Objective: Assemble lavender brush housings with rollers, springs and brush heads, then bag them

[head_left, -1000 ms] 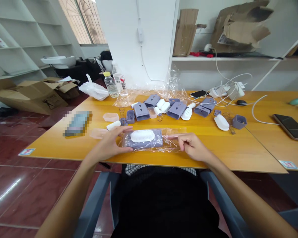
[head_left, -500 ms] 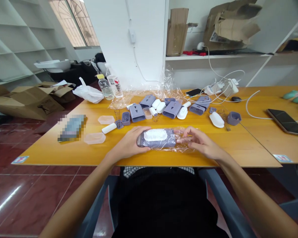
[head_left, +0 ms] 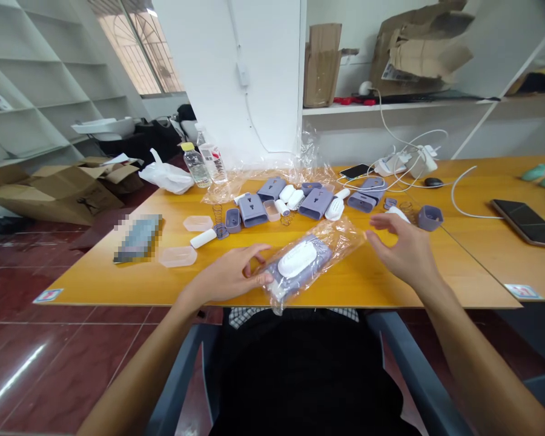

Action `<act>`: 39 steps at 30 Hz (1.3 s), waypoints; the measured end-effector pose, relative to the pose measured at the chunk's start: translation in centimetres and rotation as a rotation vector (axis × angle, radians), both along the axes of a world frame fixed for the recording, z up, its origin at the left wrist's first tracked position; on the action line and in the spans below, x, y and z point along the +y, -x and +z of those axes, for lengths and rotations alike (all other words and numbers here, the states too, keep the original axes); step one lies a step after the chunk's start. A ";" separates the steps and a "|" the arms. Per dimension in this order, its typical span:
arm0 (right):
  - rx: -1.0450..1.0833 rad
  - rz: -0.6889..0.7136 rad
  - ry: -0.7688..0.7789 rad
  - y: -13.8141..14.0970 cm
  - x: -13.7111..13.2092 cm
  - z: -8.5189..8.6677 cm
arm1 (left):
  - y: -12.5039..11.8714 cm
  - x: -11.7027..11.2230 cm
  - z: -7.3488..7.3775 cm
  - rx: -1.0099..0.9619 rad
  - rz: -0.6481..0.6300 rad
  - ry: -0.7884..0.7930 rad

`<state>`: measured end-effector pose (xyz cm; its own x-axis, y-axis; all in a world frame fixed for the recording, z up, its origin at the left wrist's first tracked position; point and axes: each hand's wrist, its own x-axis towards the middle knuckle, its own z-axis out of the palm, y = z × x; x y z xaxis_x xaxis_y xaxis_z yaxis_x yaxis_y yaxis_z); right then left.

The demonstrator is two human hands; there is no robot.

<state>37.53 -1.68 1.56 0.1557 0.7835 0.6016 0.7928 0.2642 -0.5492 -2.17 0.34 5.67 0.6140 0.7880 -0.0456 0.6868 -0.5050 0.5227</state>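
Observation:
In front of me on the table lies a clear plastic bag (head_left: 343, 237) holding a grey-purple case (head_left: 318, 247) with a white oval brush-like part (head_left: 297, 259) on top. The bag sits at a slant, its lower left end near the table's front edge. My left hand (head_left: 231, 272) is beside that end, thumb against the plastic and fingers apart from it. Off the bag's upper right end is my right hand (head_left: 404, 249), raised with thumb and fingers spread, fingertips close to the plastic edge.
Several purple cases (head_left: 253, 210), white parts (head_left: 203, 238), springs and translucent trays (head_left: 178, 257) are scattered behind the bag. Bottles (head_left: 197, 168) and a white plastic bag (head_left: 166, 175) stand at back left. Phones (head_left: 529, 221), cables and a power adapter (head_left: 424, 160) lie to the right.
The bagged case has turned from level to slanted, right end away from me, its white part now smooth side up. My left hand has loosened around it; my right hand has moved right and up.

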 end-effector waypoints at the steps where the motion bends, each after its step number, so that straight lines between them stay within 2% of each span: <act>1: -0.001 -0.067 0.021 -0.3 -0.5 0.0 | 0.1 0.0 0.0 -0.030 0.007 0.050; 2: 0.005 -0.091 0.093 -0.5 -1.0 0.0 | 0.2 0.3 -0.1 -0.068 0.017 0.115; 3: 0.033 -0.049 0.204 -0.6 -1.5 -0.1 | 0.1 0.7 -0.3 -0.111 0.032 0.191; 6: 0.297 0.224 0.562 0.4 -2.2 -0.6 | -1.0 3.0 -1.7 -0.260 0.120 0.392; 8: 0.520 0.313 0.659 1.8 -1.8 -1.0 | -2.5 5.2 -2.5 -0.384 0.166 0.465; 12: 0.736 0.345 0.660 4.4 0.3 -1.5 | -6.5 8.9 -3.2 -0.449 0.169 0.611; 16: 0.818 0.387 0.620 5.8 2.0 -1.9 | -9.4 10.2 -3.2 -0.423 0.141 0.664; 19: 0.886 0.418 0.546 6.0 2.6 -2.1 | -9.6 9.9 -3.4 -0.473 0.156 0.669; 22: 0.963 0.385 0.388 6.1 2.9 -1.9 | -8.8 9.6 -3.6 -0.629 0.218 0.653; 25: 0.986 0.347 0.241 6.1 3.0 -1.1 | -8.3 9.5 -3.6 -0.842 0.178 0.653; 28: 1.013 0.368 0.175 6.2 3.1 0.0 | -8.5 9.5 -3.6 -1.001 0.144 0.665; 31: 1.038 0.392 0.299 6.5 3.4 0.4 | -9.1 9.4 -3.5 -1.027 0.258 0.685; 34: 1.023 0.435 0.464 7.1 4.1 0.0 | -9.3 9.4 -3.4 -1.021 0.352 0.670; 39: 1.076 0.510 0.478 8.0 4.7 -0.4 | -8.9 9.6 -3.7 -1.010 0.406 0.712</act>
<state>29.52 3.00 1.18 0.0060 1.0000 0.0041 -0.2398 0.0054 -0.9708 6.70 9.93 1.97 0.3472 0.9187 -0.1884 -0.1275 0.2453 0.9610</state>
